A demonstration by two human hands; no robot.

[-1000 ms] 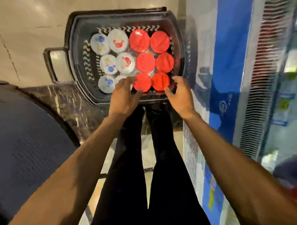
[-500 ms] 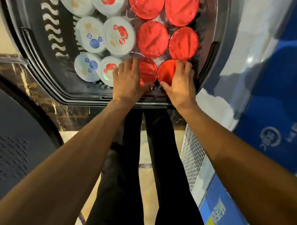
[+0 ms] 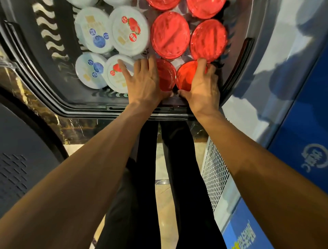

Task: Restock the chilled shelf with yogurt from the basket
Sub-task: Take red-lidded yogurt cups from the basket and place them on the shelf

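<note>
Right hand (image 3: 202, 85) now gripping red-lidded cup (image 3: 188, 76), left hand (image 3: 143, 83) spread wider

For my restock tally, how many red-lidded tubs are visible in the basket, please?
6 tubs: two cut off at top, two mid-row, one under left hand, one under right hand. More may lie out of frame.

Location type: retail shop, chilled-goods aisle.

Indicators:
- A dark plastic shopping basket (image 3: 124, 108) holds stock in multiples: red-lidded yogurt tubs (image 3: 170, 35) packed touching one another, with white-lidded tubs printed with strawberries (image 3: 127, 30) and blueberries (image 3: 94, 30) beside them.
- Just right of the basket stands a refrigerated display cabinet, its blue branded panel (image 3: 301, 124) bearing printed logos.
- Below the basket's right corner, the cabinet base carries a white ventilation grille (image 3: 214, 174).
- Beneath the basket lies a polished tiled floor (image 3: 165, 195) with a dark marble border (image 3: 44, 115).
</note>
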